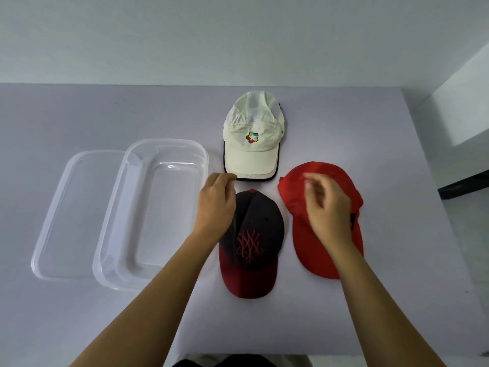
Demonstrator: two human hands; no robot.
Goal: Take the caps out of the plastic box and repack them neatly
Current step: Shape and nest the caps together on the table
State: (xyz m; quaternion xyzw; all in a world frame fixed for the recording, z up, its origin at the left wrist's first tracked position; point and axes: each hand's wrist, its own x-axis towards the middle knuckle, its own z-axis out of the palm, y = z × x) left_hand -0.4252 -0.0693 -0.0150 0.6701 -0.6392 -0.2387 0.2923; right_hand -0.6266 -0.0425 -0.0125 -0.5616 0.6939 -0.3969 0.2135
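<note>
Three caps lie flat on the table. A cream cap [252,136] with a coloured logo sits farthest from me. A dark cap [254,239] with a maroon brim and red embroidery lies in front of it. A red cap [304,242] lies to the right. The clear plastic box [150,215] stands empty at the left. My left hand [217,205] hovers over the dark cap's left edge, fingers loosely curled, holding nothing. My right hand [328,207] hangs blurred above the red cap, fingers relaxed and empty.
The box's clear lid [71,215] lies flat to the left of the box, partly under its rim. The table's right edge [434,197] runs close to the red cap. A white wall stands behind the table.
</note>
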